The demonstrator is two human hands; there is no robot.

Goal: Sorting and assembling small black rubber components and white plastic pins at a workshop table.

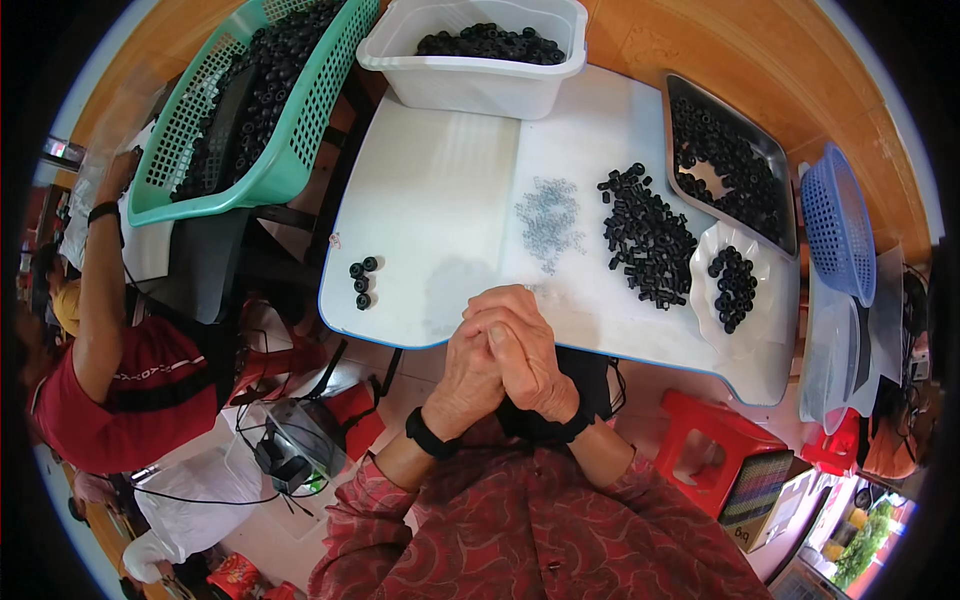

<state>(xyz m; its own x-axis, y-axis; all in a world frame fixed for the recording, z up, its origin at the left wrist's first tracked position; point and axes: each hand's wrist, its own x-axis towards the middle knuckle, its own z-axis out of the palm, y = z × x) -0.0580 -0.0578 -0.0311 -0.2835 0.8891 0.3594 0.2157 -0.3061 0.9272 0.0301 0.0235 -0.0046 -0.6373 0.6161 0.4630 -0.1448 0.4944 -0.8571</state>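
Observation:
My left hand and my right hand are pressed together at the near edge of the white table. Their fingers are closed around each other, and whatever may be between them is hidden. Just beyond them lies a scatter of small clear rings. To the right is a heap of small black cylindrical pieces. A white scalloped dish holds rounder black parts. Several black round parts sit by themselves near the table's left edge.
A white tub and a metal tray, both with black parts, stand along the far side. At left, a green basket of black parts is beside a person in a red shirt. A red stool stands below right.

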